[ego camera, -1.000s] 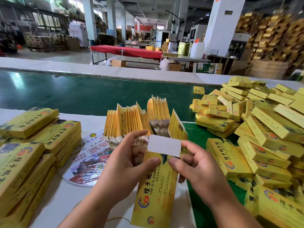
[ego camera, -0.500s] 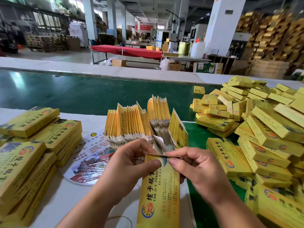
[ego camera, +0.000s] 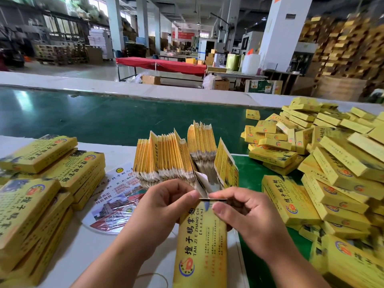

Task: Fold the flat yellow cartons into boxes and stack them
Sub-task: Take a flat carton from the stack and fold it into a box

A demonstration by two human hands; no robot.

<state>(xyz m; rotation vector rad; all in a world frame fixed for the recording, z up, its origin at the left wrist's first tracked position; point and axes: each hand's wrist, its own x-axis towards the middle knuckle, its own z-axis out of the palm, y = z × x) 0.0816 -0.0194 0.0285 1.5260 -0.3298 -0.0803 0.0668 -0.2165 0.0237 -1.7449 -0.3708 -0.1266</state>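
A long yellow carton (ego camera: 202, 244) with black and red print stands lengthwise toward me at the centre. My left hand (ego camera: 166, 206) grips its far left corner, thumb and fingers curled round it. My right hand (ego camera: 243, 213) pinches the far end, thumb on the top face, forefinger on the closed end flap. Behind the hands a fanned bundle of flat cartons (ego camera: 176, 159) stands on edge. Folded boxes are stacked at the left (ego camera: 41, 183) and heaped at the right (ego camera: 336, 175).
A round printed fan (ego camera: 116, 202) lies on the white table (ego camera: 87, 250) under the flat cartons. A green conveyor belt (ego camera: 99, 119) runs across behind them. A green mat (ego camera: 255, 262) lies under the right heap. A rubber band (ego camera: 153, 275) lies near the front edge.
The white end flap, upright a second ago, has been folded down and tucked into the carton's far end. Both hands have closed in on that end.
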